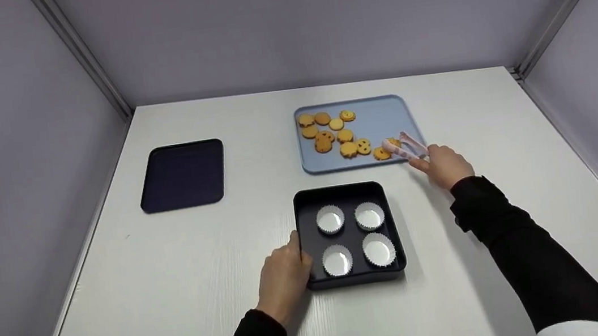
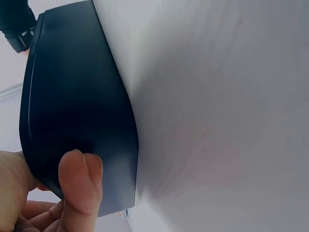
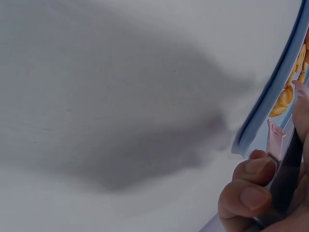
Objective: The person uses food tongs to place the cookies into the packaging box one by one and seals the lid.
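My left hand [image 1: 284, 278] grips the left wall of a square black baking pan [image 1: 309, 229] near its front corner. In the left wrist view the thumb lies against the pan's dark outer side [image 2: 82, 87]. Inside the pan stand several white fluted cupcake liners [image 1: 337, 260]. My right hand [image 1: 447, 166] holds pink tongs [image 1: 401, 152] with a dark handle [image 3: 285, 179], their arms spread apart. The tips reach over the front right of a blue tray [image 1: 378, 118], on either side of a cookie [image 1: 394, 142]. Another cookie [image 1: 381, 153] lies just left of them.
More cookies [image 1: 348, 149], round and flower-shaped, are spread over the left half of the blue tray. A dark navy square tray [image 1: 183, 176] lies at the back left of the white table [image 1: 178, 297]. Grey panels [image 1: 282, 27] enclose the back and sides.
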`<state>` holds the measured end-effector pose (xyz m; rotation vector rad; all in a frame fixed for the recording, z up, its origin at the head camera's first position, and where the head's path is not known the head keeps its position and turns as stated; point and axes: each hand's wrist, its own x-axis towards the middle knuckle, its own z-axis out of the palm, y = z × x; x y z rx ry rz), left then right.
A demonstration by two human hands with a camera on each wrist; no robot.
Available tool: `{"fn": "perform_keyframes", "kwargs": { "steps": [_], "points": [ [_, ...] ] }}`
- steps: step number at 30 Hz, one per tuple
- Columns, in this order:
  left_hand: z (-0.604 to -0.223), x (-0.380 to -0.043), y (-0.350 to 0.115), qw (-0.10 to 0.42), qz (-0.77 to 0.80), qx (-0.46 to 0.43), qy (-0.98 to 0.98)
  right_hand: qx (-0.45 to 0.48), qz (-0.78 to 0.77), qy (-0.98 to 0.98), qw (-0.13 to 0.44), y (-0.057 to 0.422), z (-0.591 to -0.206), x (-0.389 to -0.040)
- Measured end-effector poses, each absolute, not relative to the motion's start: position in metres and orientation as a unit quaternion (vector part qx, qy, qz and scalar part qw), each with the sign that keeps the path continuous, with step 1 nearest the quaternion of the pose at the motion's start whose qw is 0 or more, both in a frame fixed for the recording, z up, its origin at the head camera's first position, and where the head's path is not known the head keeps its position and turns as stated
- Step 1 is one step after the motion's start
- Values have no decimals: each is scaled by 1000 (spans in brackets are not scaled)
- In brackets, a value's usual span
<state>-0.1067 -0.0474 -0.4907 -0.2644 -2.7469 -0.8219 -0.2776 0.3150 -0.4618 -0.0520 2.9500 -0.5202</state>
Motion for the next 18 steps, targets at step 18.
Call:
{"fn": "perform_keyframes", "kwargs": {
  "steps": [18],
  "points": [
    [-489,-105,-48,90,-306,-83,-944,-26,-163,983,85,315,-460,-281]
  ]
}}
